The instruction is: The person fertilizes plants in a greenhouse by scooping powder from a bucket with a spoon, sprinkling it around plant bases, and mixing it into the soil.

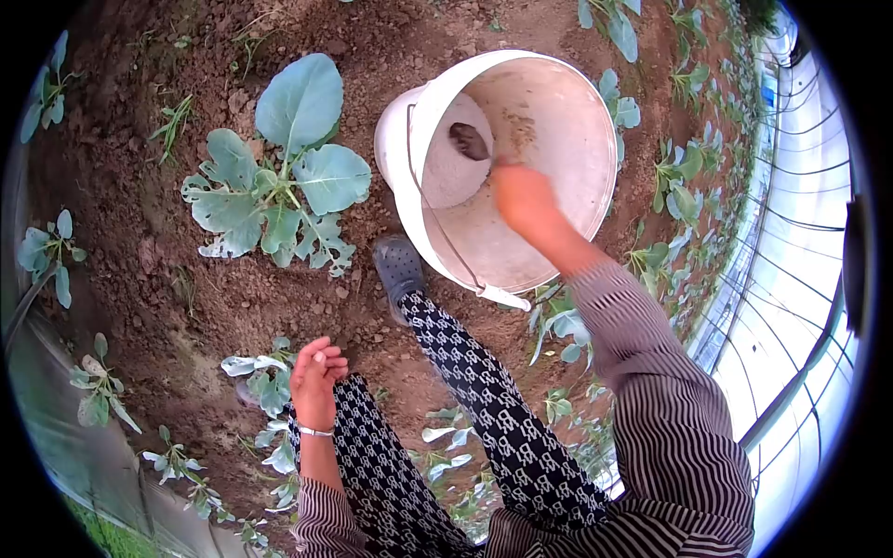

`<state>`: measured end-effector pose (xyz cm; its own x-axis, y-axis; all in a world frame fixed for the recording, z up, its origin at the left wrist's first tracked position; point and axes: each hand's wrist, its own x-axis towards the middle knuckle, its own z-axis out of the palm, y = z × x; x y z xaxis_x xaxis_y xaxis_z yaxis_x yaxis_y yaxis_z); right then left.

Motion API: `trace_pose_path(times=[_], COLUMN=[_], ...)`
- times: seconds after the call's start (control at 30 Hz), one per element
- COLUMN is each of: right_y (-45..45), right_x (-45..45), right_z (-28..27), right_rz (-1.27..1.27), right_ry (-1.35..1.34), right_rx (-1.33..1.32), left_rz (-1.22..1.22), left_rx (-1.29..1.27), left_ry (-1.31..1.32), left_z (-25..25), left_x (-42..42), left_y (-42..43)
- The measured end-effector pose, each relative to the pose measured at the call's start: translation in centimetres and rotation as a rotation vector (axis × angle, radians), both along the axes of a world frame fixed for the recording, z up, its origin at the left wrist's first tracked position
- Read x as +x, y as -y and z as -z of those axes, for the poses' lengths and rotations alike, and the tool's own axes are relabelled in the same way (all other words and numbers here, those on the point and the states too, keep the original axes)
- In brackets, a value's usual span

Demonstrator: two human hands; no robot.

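Observation:
A white bucket (567, 112) with a wire handle stands tilted in view on the soil, with pale granular material (456, 172) at its bottom. My right hand (526, 197) reaches over the bucket's opening, blurred by motion, its fingers not distinct. Just left of it, a dark scoop-like object (468, 141) shows against the pale material; whether my hand holds it is unclear. Over my knee, my left hand (317, 372) is raised with its fingers curled and nothing visible in them. A large leafy plant (279, 195) with holes in its leaves grows left of the bucket.
My foot in a grey clog (398, 270) is on the brown soil (139, 270) beside the bucket. Smaller plants grow in rows at the left (51, 256) and right (679, 177). Along the far right runs a white plastic greenhouse wall (791, 186).

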<state>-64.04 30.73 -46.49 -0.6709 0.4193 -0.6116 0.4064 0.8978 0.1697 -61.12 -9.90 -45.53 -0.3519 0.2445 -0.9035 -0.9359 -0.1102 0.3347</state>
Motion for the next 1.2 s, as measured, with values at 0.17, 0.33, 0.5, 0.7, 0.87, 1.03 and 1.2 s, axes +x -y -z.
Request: trace_pose_path(times=[0.17, 0.33, 0.5, 0.7, 0.87, 1.03, 1.2], right_y=[4.2, 0.9, -0.4, 3.6, -0.3, -0.5, -2.6], right_x=[-4.3, -1.7, 0.1, -2.3, -0.3, 1.9, -2.9], right_z=[7.2, -1.3, 1.3, 4.2, -7.5, 1.8, 4.1], right_rz=[-0.052, -0.016, -0.028, -0.062, -0.095, -0.116, -0.141], right_ry=[0.011, 0.104, 0.042, -0.051, 0.210, 0.101, 0.046], right_rx=[-0.258, -0.047, -0.087, -0.188, 0.046, 0.039, -0.059], left_rz=[0.035, -0.078, -0.111, -0.069, -0.133, -0.113, -0.121], left_rx=[0.064, -0.022, 0.049, -0.060, -0.027, 0.015, 0.016], left_ry=[0.051, -0.007, 0.032, -0.017, -0.017, 0.041, 0.010], left_z=[1.4, 0.5, -0.3, 0.7, 0.4, 0.7, 0.8], left_x=[0.4, -0.4, -0.7, -1.2, -1.0, -0.6, -0.9], left_y=[0.1, 1.5, 0.8, 2.5, 2.5, 1.9, 2.7])
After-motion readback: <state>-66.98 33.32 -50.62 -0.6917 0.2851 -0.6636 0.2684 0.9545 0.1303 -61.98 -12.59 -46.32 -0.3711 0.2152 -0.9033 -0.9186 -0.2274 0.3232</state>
